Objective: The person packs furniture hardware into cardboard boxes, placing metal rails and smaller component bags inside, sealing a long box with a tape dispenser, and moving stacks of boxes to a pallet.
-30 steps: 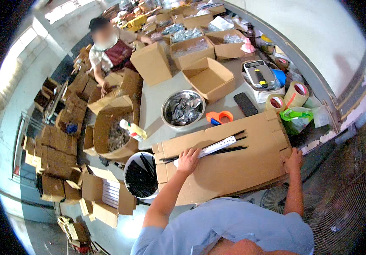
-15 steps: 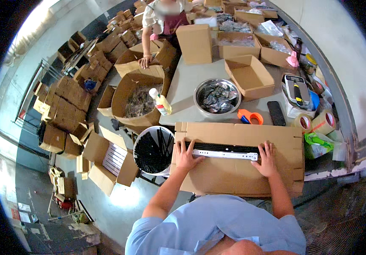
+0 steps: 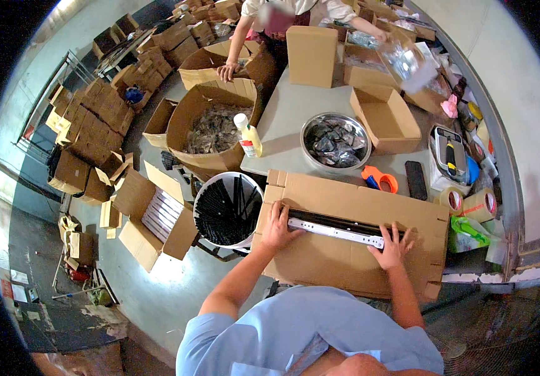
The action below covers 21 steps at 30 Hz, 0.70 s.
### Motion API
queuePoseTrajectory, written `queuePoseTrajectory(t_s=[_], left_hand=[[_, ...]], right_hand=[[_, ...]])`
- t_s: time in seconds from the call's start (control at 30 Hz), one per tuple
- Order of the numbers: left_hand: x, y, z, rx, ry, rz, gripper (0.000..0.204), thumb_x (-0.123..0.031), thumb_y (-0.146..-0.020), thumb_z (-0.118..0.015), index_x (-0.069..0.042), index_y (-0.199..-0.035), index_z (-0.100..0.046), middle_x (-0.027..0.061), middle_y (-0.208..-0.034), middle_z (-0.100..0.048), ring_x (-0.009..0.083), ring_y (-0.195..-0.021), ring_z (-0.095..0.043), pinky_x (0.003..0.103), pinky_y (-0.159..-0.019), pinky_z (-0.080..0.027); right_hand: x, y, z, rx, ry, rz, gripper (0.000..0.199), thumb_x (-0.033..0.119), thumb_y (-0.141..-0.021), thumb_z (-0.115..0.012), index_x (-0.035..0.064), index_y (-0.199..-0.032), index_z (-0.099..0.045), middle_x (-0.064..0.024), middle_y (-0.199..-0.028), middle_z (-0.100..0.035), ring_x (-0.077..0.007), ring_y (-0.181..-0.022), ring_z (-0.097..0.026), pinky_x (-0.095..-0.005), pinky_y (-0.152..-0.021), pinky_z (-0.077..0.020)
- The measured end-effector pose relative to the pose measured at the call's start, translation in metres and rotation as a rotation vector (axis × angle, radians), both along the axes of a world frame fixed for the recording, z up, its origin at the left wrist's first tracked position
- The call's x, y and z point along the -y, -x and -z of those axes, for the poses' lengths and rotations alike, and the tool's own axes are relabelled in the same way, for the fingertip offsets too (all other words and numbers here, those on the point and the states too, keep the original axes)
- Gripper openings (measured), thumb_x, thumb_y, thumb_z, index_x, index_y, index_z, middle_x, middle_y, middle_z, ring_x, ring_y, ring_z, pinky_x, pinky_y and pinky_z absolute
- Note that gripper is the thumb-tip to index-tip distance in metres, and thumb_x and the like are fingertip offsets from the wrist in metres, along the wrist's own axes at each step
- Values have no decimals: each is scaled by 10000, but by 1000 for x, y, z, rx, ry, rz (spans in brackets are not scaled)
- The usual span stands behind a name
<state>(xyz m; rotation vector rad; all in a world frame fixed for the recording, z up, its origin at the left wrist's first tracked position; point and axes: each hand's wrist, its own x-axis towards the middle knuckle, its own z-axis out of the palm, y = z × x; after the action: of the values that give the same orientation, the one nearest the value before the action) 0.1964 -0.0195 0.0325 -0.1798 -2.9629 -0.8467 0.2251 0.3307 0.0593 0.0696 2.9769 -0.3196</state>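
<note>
Looking down through the head camera, we see a flat brown cardboard sheet (image 3: 351, 235) lying across the near edge of the grey desk (image 3: 288, 116), with a long white rail (image 3: 335, 230) resting lengthwise on it beside a dark strip. Our left hand (image 3: 277, 227) lies spread, fingers open, flat on the cardboard at the left end of the rail, touching it. Our right hand (image 3: 393, 245) is likewise splayed and pressing down at the right end of the rail; neither hand is closed around anything. Behind the cardboard on the desk sit a steel bowl (image 3: 336, 141) filled with small packets, an orange tape dispenser (image 3: 379, 180), a black phone (image 3: 416, 180) and two rolls of tape (image 3: 470, 202). To the left of the desk, a white bucket (image 3: 227, 211) holds black rods, and a large open carton (image 3: 210, 128) stands beyond it with a white bottle (image 3: 247, 135) at its rim. At the far end of the desk another person (image 3: 282, 19) leans over more cartons.
</note>
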Motion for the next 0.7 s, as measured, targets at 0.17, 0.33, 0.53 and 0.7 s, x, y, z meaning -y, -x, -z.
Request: queuePoseTrajectory(t_s=[0.17,0.33,0.53,0.7], left_hand=[[2,-1,21,-101,62,114,800,-415,-775,-650,69,-1328,-334,248,-1426,-258,364,-1351,-204,403,-1100,-227],[-4,1,11,-85,172,115,882,-438,-774,-644,63,-1373,-235,222,-1426,-283,334,-1354,-220,429,-1102,-208],[6,3,10,-21,-65,116,988,-345,-752,-698,69,-1391,-69,196,-1408,-326,374,-1320,-271,439,-1095,-222],[5,1,5,-24,-221,42,1071,-275,-719,-745,47,-1395,22,216,-1388,-348,386,-1291,-317,399,-1076,-270]], right_hand=[[-13,-5,23,-189,-16,41,885,577,-619,-707,216,-1361,-388,-160,-1496,-136,-544,-1314,-32,-733,-961,-74],[39,10,-18,-147,33,-273,706,334,-633,-756,146,-1253,-475,-144,-1300,-342,-400,-1223,-260,-624,-933,-240],[66,26,3,-289,246,-558,360,106,-669,-714,43,-999,-585,-114,-963,-531,-318,-908,-524,-419,-781,-446],[78,45,-24,-342,272,-495,357,111,-677,-711,53,-1007,-587,-112,-962,-543,-312,-919,-527,-417,-805,-436]])
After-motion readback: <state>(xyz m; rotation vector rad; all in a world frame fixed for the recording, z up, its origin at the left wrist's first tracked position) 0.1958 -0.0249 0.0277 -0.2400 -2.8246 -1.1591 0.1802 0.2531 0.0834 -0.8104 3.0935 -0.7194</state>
